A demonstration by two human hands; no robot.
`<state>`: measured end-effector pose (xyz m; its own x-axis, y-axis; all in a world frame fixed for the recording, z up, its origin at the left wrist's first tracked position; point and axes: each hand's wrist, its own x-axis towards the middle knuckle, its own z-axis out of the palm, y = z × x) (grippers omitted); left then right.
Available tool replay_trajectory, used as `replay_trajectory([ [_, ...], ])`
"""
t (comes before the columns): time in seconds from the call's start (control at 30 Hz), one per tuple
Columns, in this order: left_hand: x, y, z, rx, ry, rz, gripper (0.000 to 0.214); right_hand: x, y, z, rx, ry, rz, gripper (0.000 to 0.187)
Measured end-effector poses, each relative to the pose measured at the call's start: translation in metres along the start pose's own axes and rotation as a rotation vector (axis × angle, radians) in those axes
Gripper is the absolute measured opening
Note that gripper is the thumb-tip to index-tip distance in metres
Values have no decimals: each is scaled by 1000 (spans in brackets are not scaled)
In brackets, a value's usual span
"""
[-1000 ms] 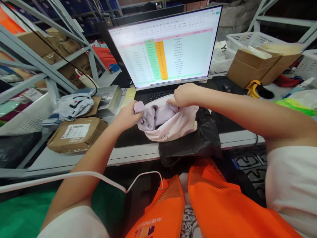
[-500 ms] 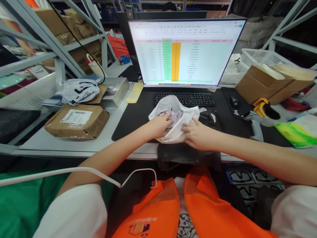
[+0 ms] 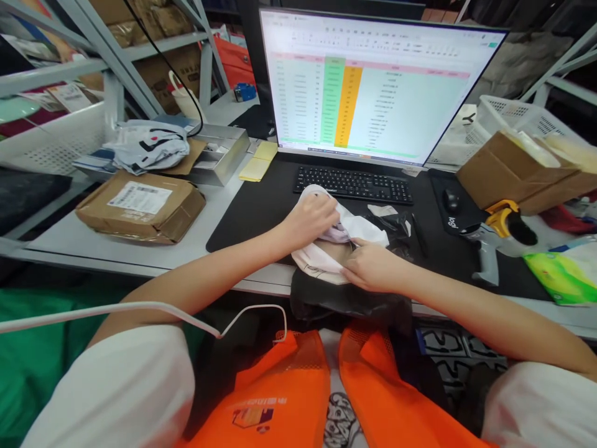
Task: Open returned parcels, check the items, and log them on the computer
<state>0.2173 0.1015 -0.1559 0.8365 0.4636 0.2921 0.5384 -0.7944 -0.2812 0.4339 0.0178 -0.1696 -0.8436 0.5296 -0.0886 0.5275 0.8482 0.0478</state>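
Observation:
A pale pink and lilac garment (image 3: 326,252) lies bunched on the black desk mat (image 3: 261,205), over a black plastic bag (image 3: 345,298) that hangs off the desk's front edge. My left hand (image 3: 310,218) is curled over the top of the garment, fingers closed into the cloth. From the right, my right hand (image 3: 373,264) pinches the garment's edge. A black keyboard (image 3: 353,184) lies just behind the garment, under a monitor (image 3: 373,87) with a spreadsheet on it.
A taped cardboard parcel (image 3: 140,205) with a label lies at left, near a metal tray (image 3: 219,155) and yellow notes (image 3: 259,168). At right are a mouse (image 3: 451,200), a handheld scanner (image 3: 494,233), cardboard boxes (image 3: 508,168) and a white basket (image 3: 522,115). Metal shelving (image 3: 112,56) stands at left.
The garment came down from in front of the monitor onto the desk mat. Both hands came down with it and now press and grip it against the black bag.

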Motion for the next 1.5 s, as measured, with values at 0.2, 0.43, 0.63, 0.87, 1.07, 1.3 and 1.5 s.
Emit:
replay_trajectory([
  [0.2,-7,30,8,-212,-257,300,20,6,4,-6,6,-216,385,27],
  [0.43,-11,47,13,-141,-306,84,57,15,2,11,-99,-228,396,38],
  [0.63,-12,47,14,-225,-257,-69,81,14,29,12,11,-68,362,26],
  [0.87,-21,-3,-9,-804,-177,-299,59,10,75,-17,629,353,548,25],
  [1.07,-27,-32,14,-910,42,-725,45,28,77,-8,791,794,568,40],
  [1.3,-24,-39,15,-934,92,-793,49,38,61,3,778,772,419,43],
  [1.5,-12,-49,30,-1060,254,-774,45,49,54,-6,627,423,477,22],
])
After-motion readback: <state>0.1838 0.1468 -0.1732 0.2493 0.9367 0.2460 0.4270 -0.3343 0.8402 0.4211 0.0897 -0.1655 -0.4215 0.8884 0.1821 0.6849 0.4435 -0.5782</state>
